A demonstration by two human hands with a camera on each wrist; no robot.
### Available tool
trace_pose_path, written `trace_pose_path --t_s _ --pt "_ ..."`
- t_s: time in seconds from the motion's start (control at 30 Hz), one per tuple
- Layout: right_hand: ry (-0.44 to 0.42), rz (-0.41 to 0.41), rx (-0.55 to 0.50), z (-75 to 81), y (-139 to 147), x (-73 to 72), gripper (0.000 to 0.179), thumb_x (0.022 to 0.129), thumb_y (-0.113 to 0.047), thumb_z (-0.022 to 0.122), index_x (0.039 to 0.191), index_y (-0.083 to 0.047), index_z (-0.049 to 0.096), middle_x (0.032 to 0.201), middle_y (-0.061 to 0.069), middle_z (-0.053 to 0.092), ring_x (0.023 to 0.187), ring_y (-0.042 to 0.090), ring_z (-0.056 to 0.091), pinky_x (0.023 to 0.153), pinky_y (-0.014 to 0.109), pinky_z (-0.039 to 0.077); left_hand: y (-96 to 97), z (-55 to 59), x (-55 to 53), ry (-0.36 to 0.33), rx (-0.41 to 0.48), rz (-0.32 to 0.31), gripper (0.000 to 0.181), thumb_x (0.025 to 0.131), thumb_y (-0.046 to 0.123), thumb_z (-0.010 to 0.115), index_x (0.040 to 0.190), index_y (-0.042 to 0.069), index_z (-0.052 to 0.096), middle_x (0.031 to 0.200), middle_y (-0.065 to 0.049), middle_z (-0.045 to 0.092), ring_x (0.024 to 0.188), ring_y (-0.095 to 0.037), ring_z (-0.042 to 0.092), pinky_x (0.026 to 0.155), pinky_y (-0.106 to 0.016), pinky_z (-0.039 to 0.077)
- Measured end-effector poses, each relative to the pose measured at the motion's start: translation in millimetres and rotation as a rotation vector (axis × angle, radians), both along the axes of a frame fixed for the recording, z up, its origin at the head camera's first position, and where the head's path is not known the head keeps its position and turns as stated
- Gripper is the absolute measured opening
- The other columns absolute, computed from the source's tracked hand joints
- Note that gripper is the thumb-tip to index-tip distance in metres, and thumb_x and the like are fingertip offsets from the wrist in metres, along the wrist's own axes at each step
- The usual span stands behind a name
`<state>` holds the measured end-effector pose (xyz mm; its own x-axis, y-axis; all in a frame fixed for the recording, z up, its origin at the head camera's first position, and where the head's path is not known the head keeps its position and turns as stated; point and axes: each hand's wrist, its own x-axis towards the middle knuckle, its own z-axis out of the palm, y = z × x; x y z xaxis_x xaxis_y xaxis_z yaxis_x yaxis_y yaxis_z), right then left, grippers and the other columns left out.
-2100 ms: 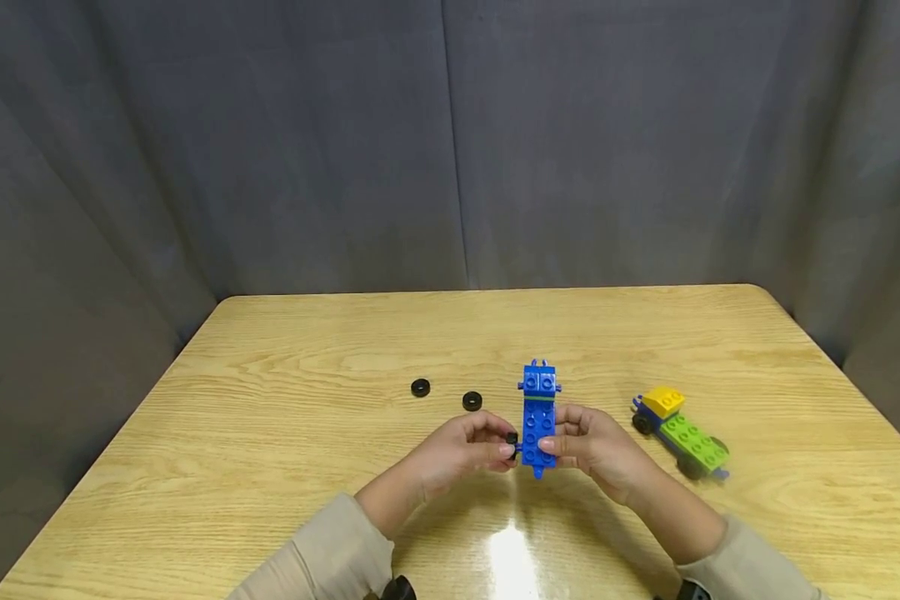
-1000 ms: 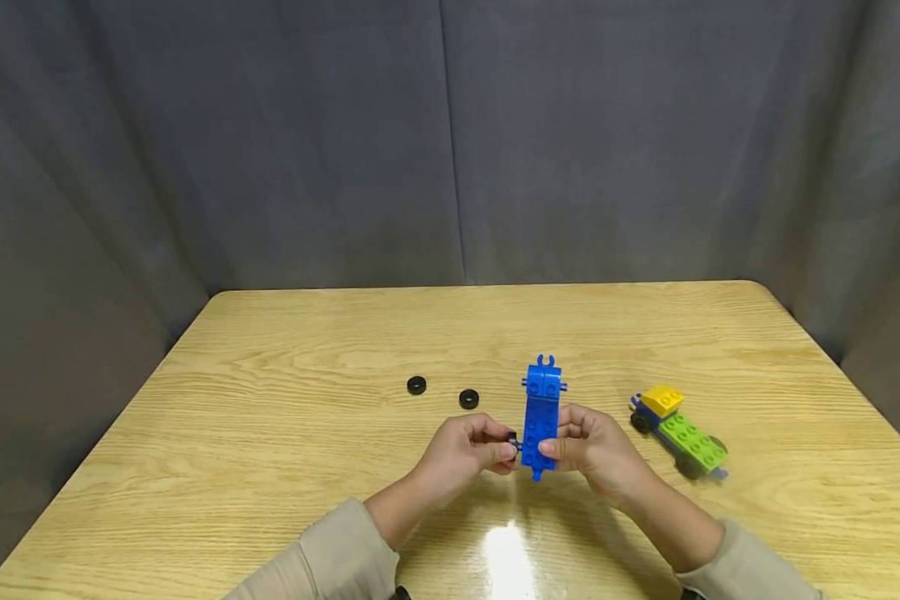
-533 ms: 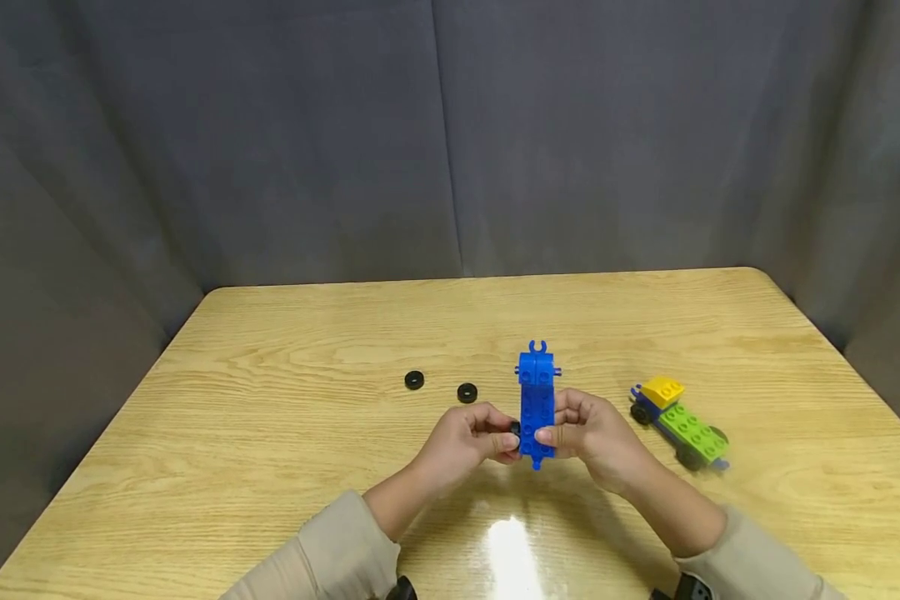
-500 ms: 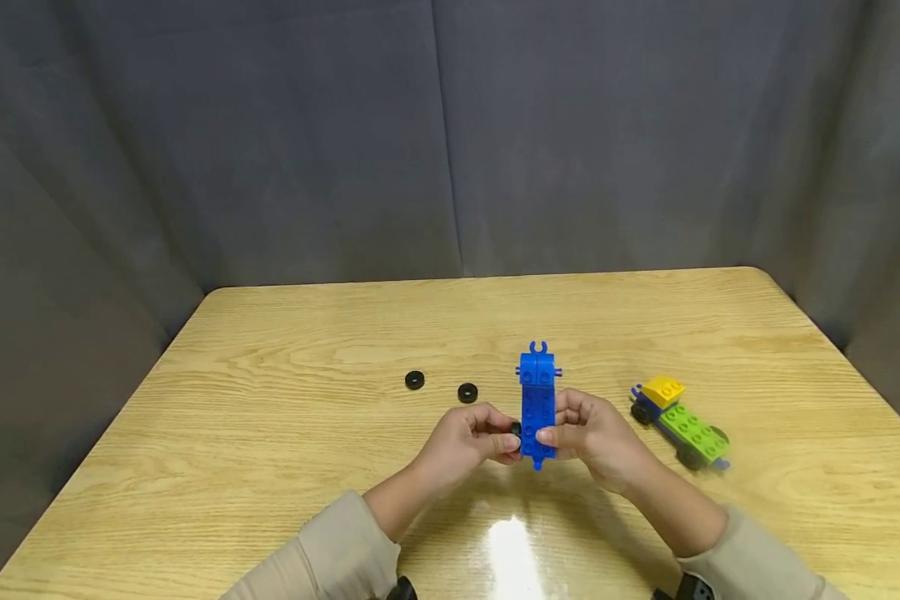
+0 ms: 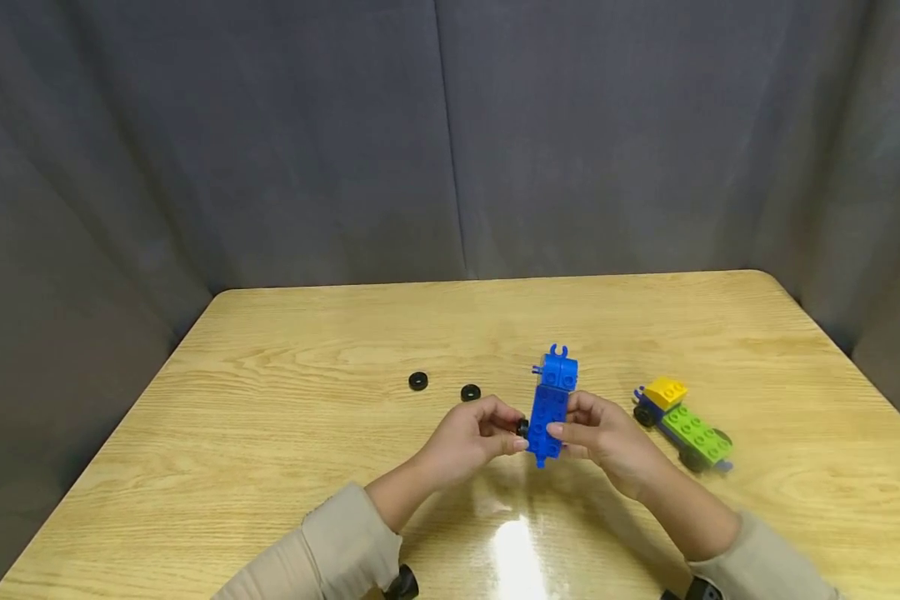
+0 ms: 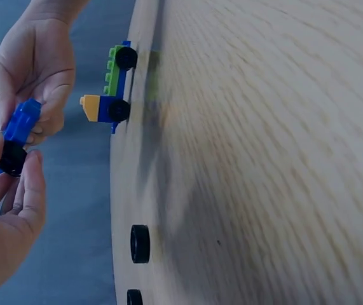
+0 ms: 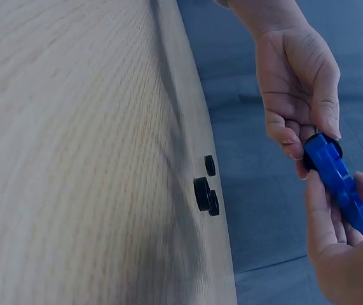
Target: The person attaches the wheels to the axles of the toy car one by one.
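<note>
My right hand (image 5: 615, 437) holds a blue toy car body (image 5: 549, 408) in the air above the table, thumb on its studded face and fingers behind. The body's hooked end points away from me and leans right. At its left side my left hand (image 5: 468, 442) grips a small black toy wheel (image 5: 522, 427). The wheel (image 6: 11, 159) lies against the side of the blue body in the left wrist view. In the right wrist view the left hand (image 7: 299, 82) has its fingers around the wheel, partly hiding it.
Two loose black wheels (image 5: 417, 381) (image 5: 470, 392) lie left of the car on the wooden table (image 5: 270, 400). A third loose wheel (image 7: 202, 194) shows in the right wrist view. At the right stands a yellow, green and blue toy car (image 5: 686, 425). Grey curtains surround the table.
The black wheel has moved in against the blue body; the pin between them showed a second ago. The body has since tipped its far end to the right, with both hands still holding on.
</note>
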<state>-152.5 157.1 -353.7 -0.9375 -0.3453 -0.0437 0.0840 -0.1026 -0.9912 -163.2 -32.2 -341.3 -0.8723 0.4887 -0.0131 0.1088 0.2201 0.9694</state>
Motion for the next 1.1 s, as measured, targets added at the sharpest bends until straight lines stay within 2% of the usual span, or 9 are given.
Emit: trace_pose_path --t_s 0.13,0.27,0.37,0.47,0.57,0.67,0.9,1.1 --pt "-0.022 -0.025 -0.007 0.3 -0.3 0.5 0.012 0.083 -0.002 0.052 0.093 0.001 0.044 0.085 0.005 0.052 0.079 0.014 0.055 0.072 0.033 0.047 0.9 13.1 7.0 0.014 -0.037 0.001 0.021 0.078 0.000 0.061 0.097 -0.007 0.054 0.093 -0.014 0.058 0.077 -0.019 0.056 0.066 -0.023 0.047" --pt "-0.025 -0.043 0.003 0.2 -1.0 0.1 0.022 0.082 -0.002 0.053 0.100 0.005 0.042 0.088 0.005 0.052 0.082 0.015 0.054 0.074 0.033 0.046 1.7 11.8 8.6 0.004 -0.026 -0.012 0.022 0.077 -0.002 0.061 0.097 -0.008 0.053 0.095 -0.018 0.056 0.077 -0.020 0.056 0.065 -0.022 0.047" --pt "-0.033 -0.052 -0.001 -0.1 -1.2 -0.2 0.020 0.082 0.000 0.053 0.098 0.004 0.042 0.087 0.005 0.052 0.081 0.014 0.055 0.074 0.032 0.046 1.5 10.2 8.8 -0.004 -0.013 -0.024 0.022 0.077 -0.003 0.061 0.097 -0.009 0.053 0.096 -0.020 0.055 0.077 -0.021 0.056 0.064 -0.022 0.048" --pt "-0.047 -0.062 0.002 -1.2 -1.3 0.1 0.016 0.082 0.000 0.053 0.094 0.002 0.042 0.085 0.004 0.052 0.080 0.013 0.055 0.073 0.031 0.047 0.1 9.7 8.7 -0.005 -0.015 -0.039 0.023 0.076 -0.004 0.061 0.098 -0.009 0.053 0.094 -0.019 0.056 0.077 -0.021 0.056 0.065 -0.022 0.047" --pt "-0.046 -0.066 0.004 -2.7 -1.1 0.0 0.020 0.083 0.001 0.052 0.098 0.004 0.040 0.086 0.004 0.053 0.080 0.013 0.055 0.074 0.031 0.046 -1.2 8.8 7.9 -0.002 -0.023 -0.055 0.024 0.076 -0.005 0.061 0.098 -0.009 0.054 0.092 -0.015 0.057 0.078 -0.021 0.055 0.066 -0.022 0.047" --pt "-0.040 -0.068 -0.007 -3.8 -0.7 -0.2 0.022 0.082 0.002 0.052 0.100 0.004 0.038 0.086 0.004 0.054 0.081 0.014 0.055 0.074 0.032 0.046 -1.9 4.1 5.0 -0.001 -0.020 -0.070 0.025 0.075 -0.005 0.062 0.099 -0.009 0.054 0.091 -0.013 0.057 0.080 -0.022 0.055 0.068 -0.022 0.047" --pt "-0.055 -0.075 -0.008 -3.5 1.2 0.6 0.020 0.082 0.004 0.051 0.096 0.000 0.038 0.084 0.003 0.052 0.077 0.013 0.055 0.071 0.029 0.046 -5.2 -19.8 -8.6 0.014 -0.036 -0.064 0.028 0.074 -0.002 0.065 0.100 -0.004 0.055 0.096 -0.014 0.057 0.082 -0.019 0.054 0.069 -0.021 0.046" --pt "-0.070 -0.091 0.026 -4.4 2.3 1.0 0.025 0.081 0.000 0.054 0.097 -0.002 0.034 0.085 0.002 0.046 0.072 0.011 0.051 0.066 0.027 0.044 -10.6 -28.0 -17.2 0.054 -0.081 -0.038 0.029 0.074 0.001 0.066 0.100 -0.004 0.055 0.097 -0.015 0.057 0.081 -0.016 0.054 0.070 -0.022 0.045"
